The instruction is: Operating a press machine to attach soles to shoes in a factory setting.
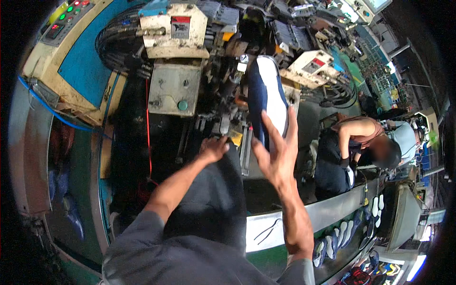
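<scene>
A navy shoe upper (257,90) with a white sole-side board (273,80) facing up stands lengthwise in front of the machine's middle. My right hand (279,154) grips its near end, thumb on the left side and fingers spread over the white face and right edge. Lower and to the left, my left hand (214,149) is closed beside my knee, close to a yellowish metal part (234,137) of the machine. Whatever its curled fingers hold, if anything, is hidden.
Machine heads stand at left (174,33) and right (311,66); a control panel (66,19) is far left. Pliers (267,231) lie on a pale sheet at the bench. Several shoes and white insoles (343,232) line the rack at right. Another person (365,137) bends over work there.
</scene>
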{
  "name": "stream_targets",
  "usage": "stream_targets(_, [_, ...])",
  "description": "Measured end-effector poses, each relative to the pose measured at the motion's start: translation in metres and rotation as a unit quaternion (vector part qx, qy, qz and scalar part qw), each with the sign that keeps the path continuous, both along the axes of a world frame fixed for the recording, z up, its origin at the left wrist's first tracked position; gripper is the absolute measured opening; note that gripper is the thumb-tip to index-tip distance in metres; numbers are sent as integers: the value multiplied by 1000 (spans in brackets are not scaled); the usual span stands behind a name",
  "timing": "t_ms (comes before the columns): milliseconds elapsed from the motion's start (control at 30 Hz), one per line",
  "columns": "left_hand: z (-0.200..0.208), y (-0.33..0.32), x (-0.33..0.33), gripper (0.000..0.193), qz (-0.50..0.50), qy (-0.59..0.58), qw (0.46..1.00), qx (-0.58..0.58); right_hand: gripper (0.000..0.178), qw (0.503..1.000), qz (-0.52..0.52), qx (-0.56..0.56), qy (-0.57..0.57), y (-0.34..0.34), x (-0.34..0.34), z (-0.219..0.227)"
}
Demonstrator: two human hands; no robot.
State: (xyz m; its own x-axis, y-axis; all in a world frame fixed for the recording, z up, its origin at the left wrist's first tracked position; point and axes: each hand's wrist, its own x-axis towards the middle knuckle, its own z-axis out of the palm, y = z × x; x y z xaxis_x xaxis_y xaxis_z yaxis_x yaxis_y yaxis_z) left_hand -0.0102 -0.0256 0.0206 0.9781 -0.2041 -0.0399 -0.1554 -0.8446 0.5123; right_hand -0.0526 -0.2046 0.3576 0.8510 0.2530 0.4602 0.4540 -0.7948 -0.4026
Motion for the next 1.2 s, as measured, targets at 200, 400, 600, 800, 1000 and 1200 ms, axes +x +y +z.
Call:
stream_targets(200, [7,24,-13,54,-25,27,995,-89,69,1000,6,28,-10,20,134,-32])
stream_targets(400, [11,30,-29,53,29,8,996,-79,74,1000,6,-1,-23,21,140,-66])
stream_targets(600, [26,24,-26,43,17,-5,1000,-5,97,998,-15,-64,-22,52,119,-71])
stream_targets(800, [34,32,-26,35,15,7,1000,2,95,997,-12,-19,-71,70,113,-86])
stream_targets(1000, [37,36,-17,27,39,-22,999,-26,97,999,-24,-17,-27,77,117,-79])
stream_targets(1200, [18,35,-10,23,48,-33,997,-42,93,997,-46,-31,-47,85,192,-64])
